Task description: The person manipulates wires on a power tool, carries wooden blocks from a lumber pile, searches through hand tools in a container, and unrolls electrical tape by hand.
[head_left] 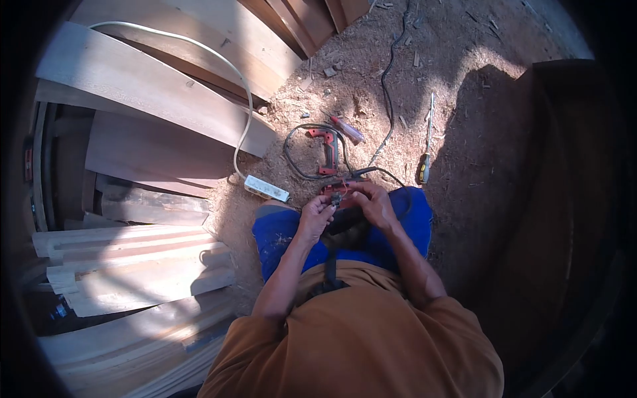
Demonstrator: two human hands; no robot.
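Over my lap, my left hand (315, 217) is closed on a small dark part (336, 198) with thin wires. Beside it my right hand (375, 205) has its fingers closed at the red tool body (348, 186), which lies between both hands above my blue trousers. A black cable runs from the tool. Just ahead on the ground lies a red and black handle piece (327, 151), with black cable looped around it. Next to that piece is a screwdriver with a reddish clear handle (348, 131).
Wooden boards (146, 83) are stacked along the left. A white power strip (267, 188) with a white cable lies by my left knee. A long screwdriver (425, 169) rests on the sawdust-covered ground ahead of my right knee. A dark, large object (531, 219) stands at the right.
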